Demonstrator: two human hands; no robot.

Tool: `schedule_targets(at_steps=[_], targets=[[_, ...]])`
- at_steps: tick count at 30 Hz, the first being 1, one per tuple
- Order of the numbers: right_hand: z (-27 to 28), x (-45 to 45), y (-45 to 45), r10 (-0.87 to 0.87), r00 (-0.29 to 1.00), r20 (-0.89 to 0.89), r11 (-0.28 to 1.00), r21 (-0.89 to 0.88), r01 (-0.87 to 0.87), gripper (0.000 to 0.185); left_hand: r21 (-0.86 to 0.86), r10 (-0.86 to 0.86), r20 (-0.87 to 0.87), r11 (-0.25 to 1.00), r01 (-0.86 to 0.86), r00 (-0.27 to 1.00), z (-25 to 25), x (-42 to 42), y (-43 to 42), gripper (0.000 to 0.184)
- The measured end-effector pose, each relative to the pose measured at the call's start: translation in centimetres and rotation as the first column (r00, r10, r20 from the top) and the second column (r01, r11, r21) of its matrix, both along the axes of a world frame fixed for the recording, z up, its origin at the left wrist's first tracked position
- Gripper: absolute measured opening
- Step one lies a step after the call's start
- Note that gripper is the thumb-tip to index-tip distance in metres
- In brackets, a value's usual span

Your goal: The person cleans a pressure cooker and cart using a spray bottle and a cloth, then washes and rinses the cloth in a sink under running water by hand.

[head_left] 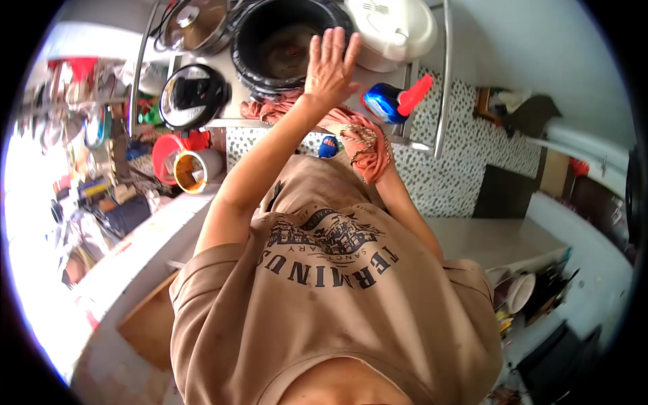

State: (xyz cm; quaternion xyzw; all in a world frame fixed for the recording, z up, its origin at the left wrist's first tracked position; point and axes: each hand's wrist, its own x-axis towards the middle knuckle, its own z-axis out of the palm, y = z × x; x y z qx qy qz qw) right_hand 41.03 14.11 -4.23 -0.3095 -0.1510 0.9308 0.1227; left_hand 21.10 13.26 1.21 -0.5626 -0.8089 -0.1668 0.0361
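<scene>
My left hand is stretched over the near right rim of a large black pot, fingers spread and holding nothing. I cannot tell whether it touches the rim. A salmon-coloured cloth with a patterned edge is bunched around my right hand, just below the table's front edge. The cloth hides the fingers, and its other end trails left along the edge beneath my left wrist. Beside the cloth, to the right, lies a blue bottle with a red top.
A white lidded appliance stands right of the pot. To its left are a glass-lidded pan and a round black-and-silver lid. Metal rails frame the table. A white bucket and red basin sit lower left.
</scene>
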Motion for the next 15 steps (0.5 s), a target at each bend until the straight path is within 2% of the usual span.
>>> schedule_targets(at_steps=[1, 2, 3, 4, 5, 6, 7, 8, 11, 12, 13, 15], targets=[[-2.0, 1.0, -0.6, -0.033, 0.999, 0.006, 0.998, -0.061, 0.033, 0.04, -0.018, 0.024, -0.044, 1.0, -0.025, 0.999, -0.4, -0.1, 0.3, 0.103], [-3.0, 1.7, -1.1, -0.033, 0.999, -0.008, 0.999, -0.002, 0.033, 0.041, -0.036, 0.048, -0.037, 0.998, -0.05, 0.998, -0.9, -0.3, 0.4, 0.101], [-2.4, 1.8, -1.3, 0.017, 1.0, -0.011, 0.957, 0.29, -0.013, 0.041, -0.055, 0.073, -0.03, 0.996, -0.075, 0.997, -1.7, -0.5, 0.3, 0.098], [-1.7, 1.9, -1.6, 0.036, 0.999, 0.031, 0.816, 0.576, -0.047, 0.042, -0.059, 0.071, -0.032, 0.996, -0.073, 0.997, -2.1, -0.4, 0.2, 0.094], [-1.0, 2.0, -1.8, -0.002, 0.997, 0.078, 0.62, 0.783, -0.06, 0.043, -0.05, 0.057, -0.056, 0.997, -0.06, 0.997, -2.5, -0.4, 0.0, 0.093], [-1.3, 2.9, -1.5, -0.002, 1.0, 0.005, 0.965, 0.264, 0.0, 0.044, -0.075, 0.003, -0.028, 0.997, -0.005, 1.0, -1.5, -0.5, -0.6, 0.091], [-1.4, 3.6, -1.3, -0.047, 0.996, -0.074, 0.933, -0.359, 0.018, 0.046, -0.099, -0.046, 0.003, 0.994, 0.046, 0.999, -0.5, -0.7, -1.4, 0.089], [0.9, 2.7, -1.2, -0.092, 0.992, 0.091, 0.929, -0.35, 0.118, 0.046, -0.094, -0.053, 0.0, 0.994, 0.053, 0.999, -0.7, -0.8, -2.4, 0.088], [-0.2, 1.9, -0.8, -0.2, 0.98, -0.005, 0.881, -0.439, 0.178, 0.043, -0.063, -0.119, -0.072, 0.991, 0.115, 0.99, -0.4, -1.0, -6.3, 0.083], [-0.5, 1.1, 0.4, -0.131, 0.866, -0.483, 0.945, -0.324, -0.038, 0.04, -0.104, -0.133, -0.027, 0.986, 0.129, 0.991, 0.4, -1.2, -7.4, 0.083], [0.3, 0.4, 0.6, -0.14, 0.861, -0.49, 0.944, -0.329, -0.034, 0.04, -0.142, -0.139, 0.017, 0.98, 0.14, 0.99, 1.2, -1.6, -8.6, 0.084], [2.6, -2.2, 0.2, -0.26, 0.962, -0.084, 0.946, -0.224, 0.236, 0.033, -0.159, -0.162, 0.067, 0.972, 0.171, 0.984, 2.4, -2.8, -10.3, 0.085]])
